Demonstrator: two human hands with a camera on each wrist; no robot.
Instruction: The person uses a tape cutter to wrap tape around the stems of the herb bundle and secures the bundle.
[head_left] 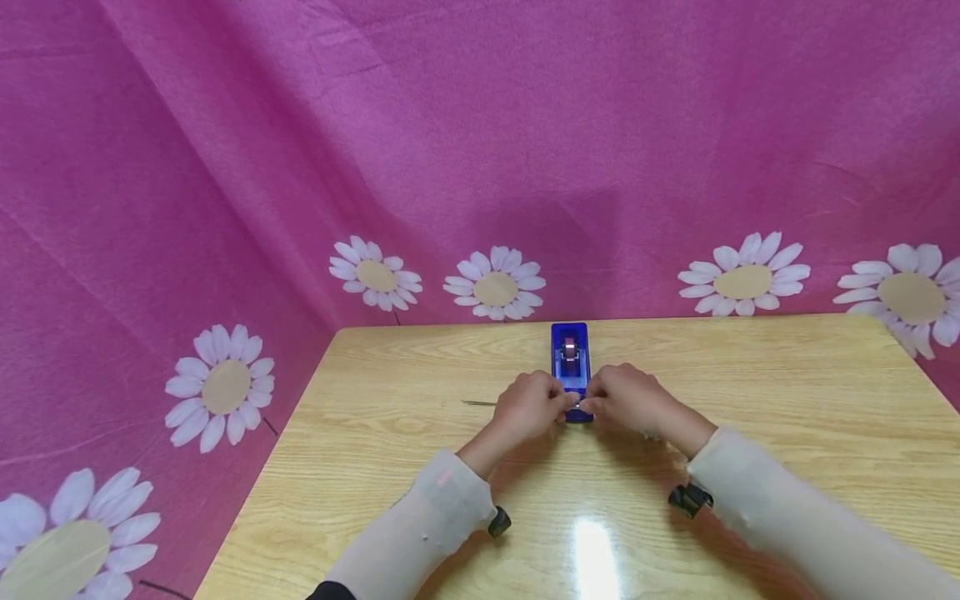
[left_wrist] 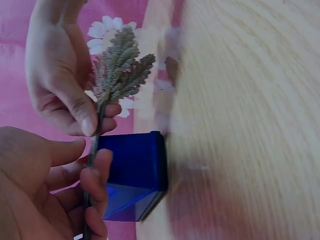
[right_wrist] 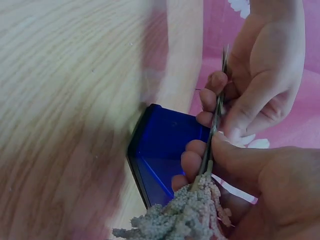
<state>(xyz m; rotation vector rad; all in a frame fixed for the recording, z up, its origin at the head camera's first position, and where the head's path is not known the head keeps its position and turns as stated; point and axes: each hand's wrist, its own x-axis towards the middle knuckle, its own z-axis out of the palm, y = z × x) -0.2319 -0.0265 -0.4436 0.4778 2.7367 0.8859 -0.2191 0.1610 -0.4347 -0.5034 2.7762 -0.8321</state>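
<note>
A small bunch of dried-looking flowers point(left_wrist: 122, 65), grey-green with a little pink, is held by both hands above the tape dispenser. Its thin dark stems point(head_left: 477, 403) stick out to the left in the head view. My left hand point(head_left: 531, 406) grips the stems with curled fingers. Close beside it, my right hand point(head_left: 628, 398) pinches the stems just below the flower heads point(right_wrist: 195, 212). The blue tape dispenser point(head_left: 571, 379) stands on the table right behind and below the fingers. A thin white strip point(right_wrist: 235, 189) shows by the right hand; I cannot tell whether it is tape.
The light wood-grain table point(head_left: 390, 467) runs back to a magenta curtain point(head_left: 480, 125) with white daisies. A roll of tape point(head_left: 570, 350) sits inside the dispenser. A bright reflection lies on the tabletop near the front.
</note>
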